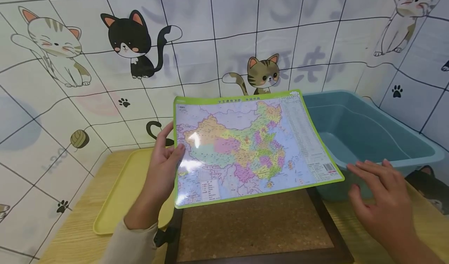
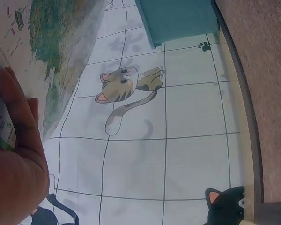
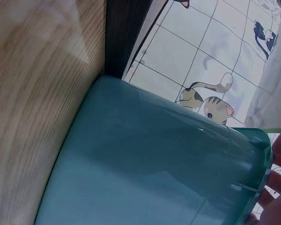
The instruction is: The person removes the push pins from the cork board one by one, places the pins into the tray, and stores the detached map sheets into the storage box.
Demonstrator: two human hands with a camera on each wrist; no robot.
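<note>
A laminated map of China with a green border (image 1: 231,151) is held up at a tilt above the cork board. My left hand (image 1: 162,170) grips its left edge, thumb on the printed face and fingers behind. In the left wrist view the same hand (image 2: 23,136) shows at the left, beside part of the map (image 2: 61,51). My right hand (image 1: 389,201) is held with fingers extended, close to the map's lower right corner and the front rim of the blue-green plastic tub (image 1: 393,163). Whether its fingertips touch the rim is unclear. That tub (image 3: 145,159) fills much of the right wrist view.
A cork board with a dark brown frame (image 1: 252,229) lies on the wooden table (image 1: 80,221) under the map. To its left is a yellow tray (image 1: 121,194), partly behind my left arm. A cat-patterned wall covering (image 1: 196,61) rises behind the table.
</note>
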